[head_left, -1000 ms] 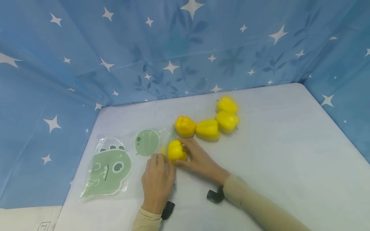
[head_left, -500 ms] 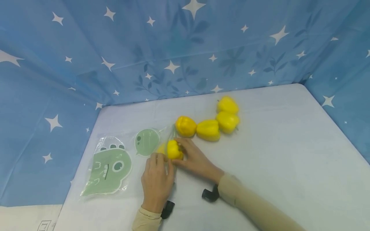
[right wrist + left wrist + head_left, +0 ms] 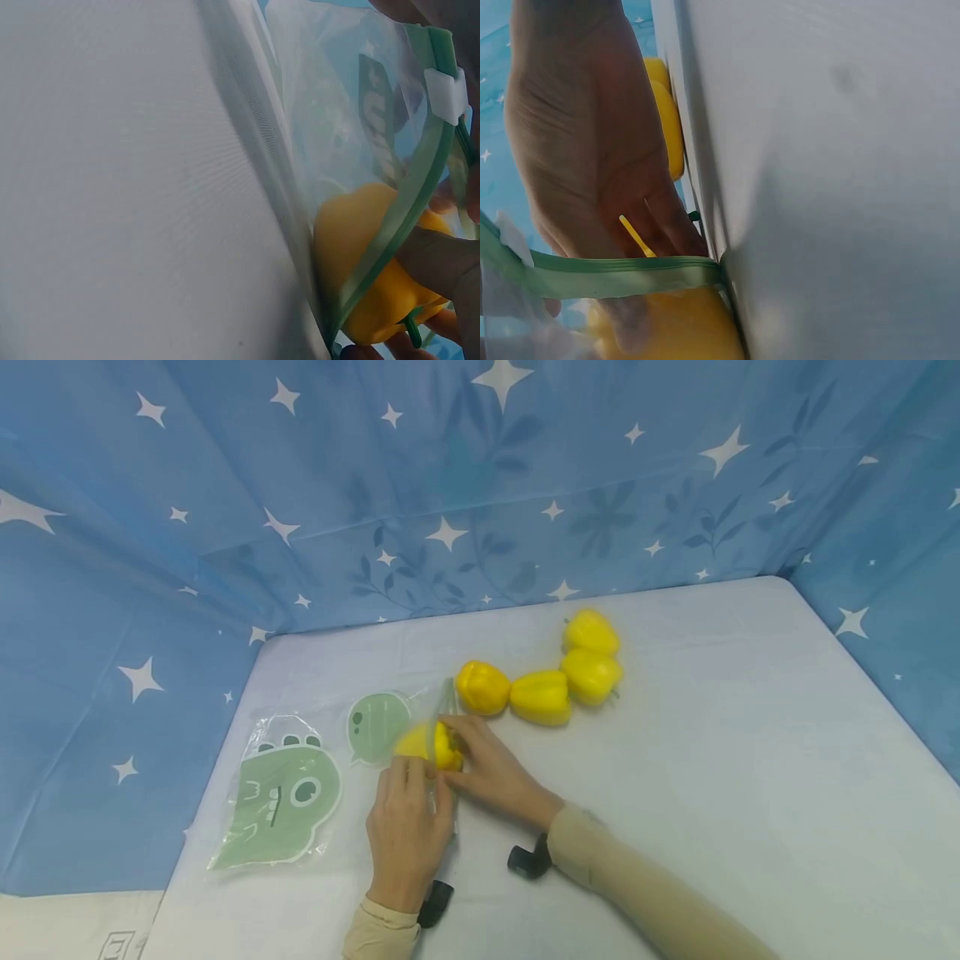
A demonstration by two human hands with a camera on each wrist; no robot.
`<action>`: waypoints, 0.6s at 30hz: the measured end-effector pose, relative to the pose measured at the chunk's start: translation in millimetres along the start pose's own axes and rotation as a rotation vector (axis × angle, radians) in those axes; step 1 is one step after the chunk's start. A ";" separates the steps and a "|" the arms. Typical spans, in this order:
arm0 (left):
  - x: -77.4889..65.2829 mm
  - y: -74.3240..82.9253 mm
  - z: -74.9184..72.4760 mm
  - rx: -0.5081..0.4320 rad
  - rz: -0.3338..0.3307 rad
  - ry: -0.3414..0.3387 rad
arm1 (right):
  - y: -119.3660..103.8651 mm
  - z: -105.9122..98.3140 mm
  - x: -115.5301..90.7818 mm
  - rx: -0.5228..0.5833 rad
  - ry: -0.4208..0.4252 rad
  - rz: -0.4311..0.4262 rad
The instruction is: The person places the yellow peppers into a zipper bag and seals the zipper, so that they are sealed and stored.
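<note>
A clear zip bag [image 3: 288,802] with a green cartoon dinosaur print lies flat on the white table, its mouth toward the right. My left hand [image 3: 407,827] pinches the rim of that mouth. In my right hand [image 3: 498,772] is a yellow bell pepper [image 3: 448,750], gripped at its stem end. The blossom end sits inside the bag, behind the plastic; the stem end sticks out. From the right wrist, the green zip strip [image 3: 401,206] crosses over the pepper, and a white slider [image 3: 445,95] sits higher on the strip. Some left fingertips are hidden.
Close behind the bag's mouth lies an orange-yellow pepper [image 3: 482,687]. It touches another yellow pepper [image 3: 541,697], and two more [image 3: 591,677] sit beyond to the right. A blue starry curtain [image 3: 480,560] borders the back of the table [image 3: 712,760].
The right hand has moved left, pushing the pepper from the bag's mouth further inside. The left hand stays in place on the rim.
</note>
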State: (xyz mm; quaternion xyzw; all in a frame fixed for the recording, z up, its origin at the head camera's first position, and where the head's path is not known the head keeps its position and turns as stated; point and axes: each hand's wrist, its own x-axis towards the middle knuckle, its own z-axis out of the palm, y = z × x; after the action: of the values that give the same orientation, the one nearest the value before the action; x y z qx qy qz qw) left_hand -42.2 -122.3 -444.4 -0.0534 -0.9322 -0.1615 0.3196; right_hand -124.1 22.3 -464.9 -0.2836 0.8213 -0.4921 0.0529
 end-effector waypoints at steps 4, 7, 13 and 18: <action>0.3 0.7 0.0 -0.002 0.010 0.014 | 1.1 4.3 2.8 0.026 0.003 0.019; 0.1 0.8 0.1 -0.003 0.014 0.024 | 2.1 8.3 4.8 0.048 0.016 0.032; 0.1 1.6 0.4 -0.009 0.023 0.040 | 1.5 13.6 9.0 0.087 0.034 0.035; 0.3 2.4 0.6 -0.011 0.023 0.046 | 1.5 16.3 13.0 0.094 0.044 0.013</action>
State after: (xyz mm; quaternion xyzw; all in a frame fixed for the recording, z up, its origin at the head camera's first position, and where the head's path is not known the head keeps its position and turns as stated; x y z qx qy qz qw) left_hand -42.3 -119.9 -444.1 -0.0621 -0.9229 -0.1641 0.3427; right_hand -129.6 3.4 -472.0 -0.2646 0.8000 -0.5360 0.0514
